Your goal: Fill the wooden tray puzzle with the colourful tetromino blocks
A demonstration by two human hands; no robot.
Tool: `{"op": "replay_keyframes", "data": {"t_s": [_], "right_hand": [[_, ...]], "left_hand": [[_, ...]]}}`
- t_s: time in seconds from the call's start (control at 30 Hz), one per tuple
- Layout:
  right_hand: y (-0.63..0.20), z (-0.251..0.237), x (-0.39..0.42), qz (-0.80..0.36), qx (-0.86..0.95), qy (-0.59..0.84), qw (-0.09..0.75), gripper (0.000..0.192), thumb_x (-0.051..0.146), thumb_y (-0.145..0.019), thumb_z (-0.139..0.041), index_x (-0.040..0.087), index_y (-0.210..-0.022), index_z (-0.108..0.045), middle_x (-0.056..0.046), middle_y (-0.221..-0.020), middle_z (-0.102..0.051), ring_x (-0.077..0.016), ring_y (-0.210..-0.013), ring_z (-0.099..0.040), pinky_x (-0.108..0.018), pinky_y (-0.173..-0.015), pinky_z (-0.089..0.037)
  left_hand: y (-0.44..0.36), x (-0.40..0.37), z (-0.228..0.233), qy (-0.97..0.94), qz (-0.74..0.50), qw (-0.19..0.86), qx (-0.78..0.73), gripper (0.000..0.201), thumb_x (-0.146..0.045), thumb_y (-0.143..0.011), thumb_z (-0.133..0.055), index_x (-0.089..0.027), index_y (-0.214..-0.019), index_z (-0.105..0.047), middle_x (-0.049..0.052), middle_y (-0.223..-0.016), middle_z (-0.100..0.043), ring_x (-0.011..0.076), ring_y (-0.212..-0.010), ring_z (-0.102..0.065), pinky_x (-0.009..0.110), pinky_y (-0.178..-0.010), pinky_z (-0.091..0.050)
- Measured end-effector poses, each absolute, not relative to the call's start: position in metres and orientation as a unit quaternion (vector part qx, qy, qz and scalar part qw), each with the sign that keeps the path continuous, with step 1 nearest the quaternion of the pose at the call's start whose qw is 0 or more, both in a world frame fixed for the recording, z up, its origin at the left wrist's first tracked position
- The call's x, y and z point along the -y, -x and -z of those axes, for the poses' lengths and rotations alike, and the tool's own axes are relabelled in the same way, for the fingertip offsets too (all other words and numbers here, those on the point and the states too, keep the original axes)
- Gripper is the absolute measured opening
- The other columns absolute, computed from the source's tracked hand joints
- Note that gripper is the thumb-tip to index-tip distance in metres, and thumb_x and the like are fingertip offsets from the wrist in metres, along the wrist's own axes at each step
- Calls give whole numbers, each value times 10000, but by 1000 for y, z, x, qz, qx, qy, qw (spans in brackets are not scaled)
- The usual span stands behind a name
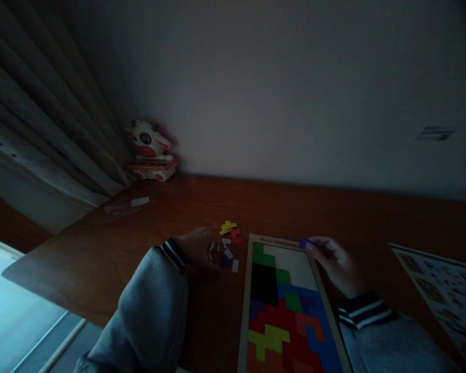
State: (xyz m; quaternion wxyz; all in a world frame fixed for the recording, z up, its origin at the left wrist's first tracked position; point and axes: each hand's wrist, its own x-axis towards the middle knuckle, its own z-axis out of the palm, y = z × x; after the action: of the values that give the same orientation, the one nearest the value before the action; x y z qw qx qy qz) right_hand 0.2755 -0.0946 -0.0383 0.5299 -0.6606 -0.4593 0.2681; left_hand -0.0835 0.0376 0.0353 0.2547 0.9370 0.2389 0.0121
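Observation:
My right hand point(336, 264) pinches a small purple puzzle piece point(305, 243) between thumb and fingers, over the top right corner of a wooden puzzle board point(245, 311). Colored block pieces in green, black, blue, red, yellow and orange fill its lower part, while its upper right shows bare white base. To the left of the board, my left hand point(200, 249) reaches over loose pieces, fingers curved and apart. By its fingertips lie a dark purple piece point(226, 261) and several pale pieces. Just beyond are yellow pieces point(228, 227) and an orange-red piece point(236, 237).
The brown wooden table point(140, 248) runs back to a grey wall. A toy cow with a keyboard point(151, 155) stands at the back left near a curtain point(42, 103). A printed picture sheet point(446, 295) lies at the right. A pale strip point(140, 201) lies far left.

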Motion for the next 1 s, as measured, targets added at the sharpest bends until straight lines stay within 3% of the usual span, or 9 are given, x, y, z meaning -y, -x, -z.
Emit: {"op": "replay_keyframes", "data": {"t_s": [0.2, 0.6, 1.0], "right_hand": [[-275, 39, 97, -273, 455, 664, 526, 448, 593, -712, -697, 218, -952, -646, -77, -958, -703, -239, -907, -648, -341, -764, -524], [-275, 38, 95, -269, 471, 660, 519, 410, 588, -735, -670, 229, -932, -646, -61, -919, -699, -220, -857, -643, -321, -707, -515], [-276, 40, 94, -232, 490, 655, 527, 443, 562, -770, -660, 221, -1051, -633, -84, -1033, -699, -245, -982, -644, -382, -849, -512]], "left_hand": [[74, -39, -31, -925, 19, 234, -299, 458, -540, -594, -831, -194, -868, -706, -4, -746, -672, 127, -638, -587, 205, -574, -402], [75, -47, -17, -895, 13, 338, -291, 317, -396, -638, -845, -178, -826, -713, 7, -762, -695, 135, -679, -614, 211, -607, -429], [68, -38, -16, -861, -12, 442, -252, 307, -312, -667, -835, -153, -875, -674, 27, -791, -709, 128, -677, -639, 212, -608, -473]]}}
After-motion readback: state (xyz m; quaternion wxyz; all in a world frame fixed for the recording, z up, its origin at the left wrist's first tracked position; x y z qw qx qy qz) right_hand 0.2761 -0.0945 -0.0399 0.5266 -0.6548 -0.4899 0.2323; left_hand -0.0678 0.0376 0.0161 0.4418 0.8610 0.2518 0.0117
